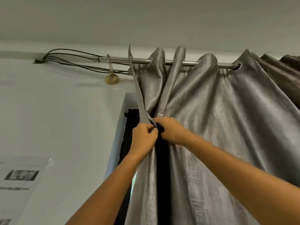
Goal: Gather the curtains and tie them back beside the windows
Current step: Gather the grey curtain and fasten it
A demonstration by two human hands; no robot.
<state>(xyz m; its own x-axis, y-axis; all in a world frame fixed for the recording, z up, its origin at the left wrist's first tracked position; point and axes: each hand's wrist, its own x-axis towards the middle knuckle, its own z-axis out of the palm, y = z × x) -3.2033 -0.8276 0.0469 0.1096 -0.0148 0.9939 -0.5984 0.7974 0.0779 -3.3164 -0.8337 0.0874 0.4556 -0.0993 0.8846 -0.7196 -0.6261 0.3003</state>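
A shiny grey curtain point(211, 127) hangs by eyelets from a metal rod point(120, 60) near the ceiling, bunched in folds at its left side. My left hand point(143, 138) pinches the curtain's left edge, a narrow strip point(138, 95) that runs taut up to the rod. Just to the right, my right hand point(170, 129) grips the neighbouring folds, its fingers partly buried in a dark crease. Both hands are almost touching. A brown curtain point(282, 73) hangs further right on the same rod.
Black cables point(69, 56) run along the wall to the rod's bracket point(112, 78). The dark window opening point(128, 140) shows left of the curtain inside a white frame. A printed sheet point(19, 179) is stuck to the wall at lower left.
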